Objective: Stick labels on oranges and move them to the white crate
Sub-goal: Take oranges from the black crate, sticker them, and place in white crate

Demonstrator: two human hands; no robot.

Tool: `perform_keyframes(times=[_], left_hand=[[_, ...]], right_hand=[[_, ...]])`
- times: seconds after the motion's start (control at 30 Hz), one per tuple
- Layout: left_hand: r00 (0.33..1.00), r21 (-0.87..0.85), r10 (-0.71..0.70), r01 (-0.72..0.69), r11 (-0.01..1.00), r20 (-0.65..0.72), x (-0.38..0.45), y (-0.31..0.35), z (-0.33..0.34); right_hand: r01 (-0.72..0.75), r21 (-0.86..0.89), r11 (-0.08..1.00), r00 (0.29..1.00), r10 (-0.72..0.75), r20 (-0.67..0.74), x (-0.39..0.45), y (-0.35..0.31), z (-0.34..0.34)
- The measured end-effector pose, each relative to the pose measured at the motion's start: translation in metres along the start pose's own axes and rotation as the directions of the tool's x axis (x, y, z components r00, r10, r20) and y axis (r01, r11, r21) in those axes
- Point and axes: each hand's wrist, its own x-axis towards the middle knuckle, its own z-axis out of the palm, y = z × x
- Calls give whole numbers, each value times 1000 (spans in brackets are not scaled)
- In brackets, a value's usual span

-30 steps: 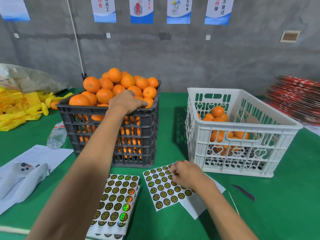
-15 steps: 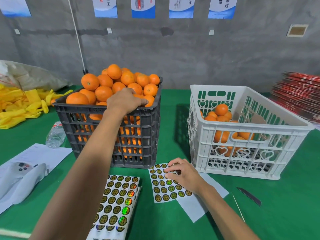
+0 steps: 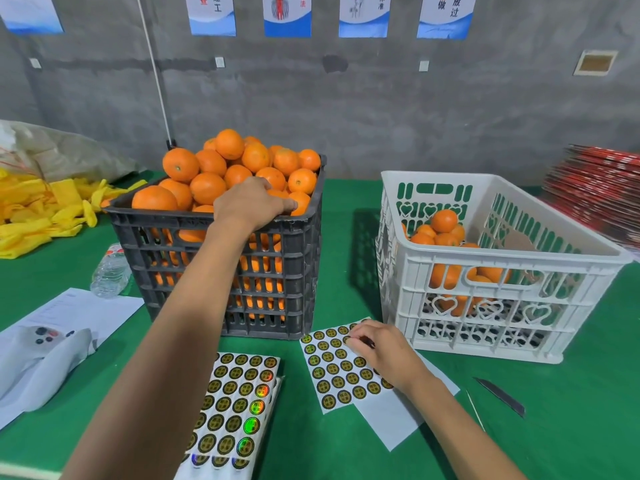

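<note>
The left hand closes its fingers on an orange at the black crate's front rim while the right hand pinches one label off the loose sheet, so next, I judge, label meets orange before the one white crate; two crates, two label sheets visible.

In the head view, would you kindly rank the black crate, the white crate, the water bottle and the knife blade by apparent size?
1. white crate and black crate: look alike, and the nearer one is unsure, so unranked.
2. water bottle
3. knife blade
</note>
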Motion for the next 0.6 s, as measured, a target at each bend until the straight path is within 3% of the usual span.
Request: perform_keyframes(times=[0.1, 0.2, 0.33, 0.47, 0.6], left_hand=[[1000, -11, 3, -3, 1000, 2, -1, 1, 0], [996, -84, 48, -53, 995, -70, -5, 3, 1], [939, -178, 242, -289, 941, -242, -12, 7, 4], [846, -159, 432, -495, 854, -313, -22, 18, 4], [786, -93, 500, -565, 820, -364, -23, 30, 0]], right_hand=[[-87, 4, 996, 991, 87, -99, 0, -10, -1], [-175, 207, 963, 941, 226, -254, 16, -38, -8], [-121, 382, 916, 810, 313, -495, 63, -90, -40], [-38, 308, 951, 659, 255, -707, 110, -133, -91], [-21, 227, 974, 615, 192, -765, 136, -158, -118]])
